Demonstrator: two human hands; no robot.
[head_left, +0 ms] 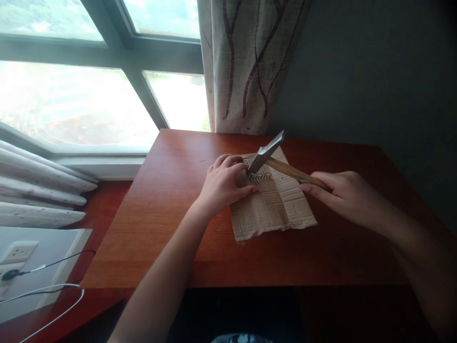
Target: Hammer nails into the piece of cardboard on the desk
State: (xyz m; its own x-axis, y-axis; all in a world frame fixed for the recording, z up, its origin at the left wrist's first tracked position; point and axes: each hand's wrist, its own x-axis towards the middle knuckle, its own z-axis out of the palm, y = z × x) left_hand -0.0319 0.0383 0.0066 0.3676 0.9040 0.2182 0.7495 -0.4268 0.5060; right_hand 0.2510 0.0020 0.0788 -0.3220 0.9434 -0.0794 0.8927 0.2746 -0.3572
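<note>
My right hand [335, 188] is wrapped round the wooden handle of a hammer [291, 170]. The hammer's grey metal head, tilted, is above a worn piece of cardboard [266, 212] and close to the fingertips of my left hand [226, 181]. Thumb and fingers of that left hand curve together at the cardboard's left side; a greyish patch shows between them, too unclear to name. Beside these fingers, a row of small dark slanted pieces [260, 176] runs across the cardboard, with a dotted patch [263, 168] behind it, partly covered by the hammer head.
The cardboard lies on a reddish-brown wooden table [157, 233]. A window [71, 105] and a patterned curtain [246, 62] stand behind it. At lower left are a wall socket [19, 252] with a black plug and loose cables [57, 288] near the table's edge.
</note>
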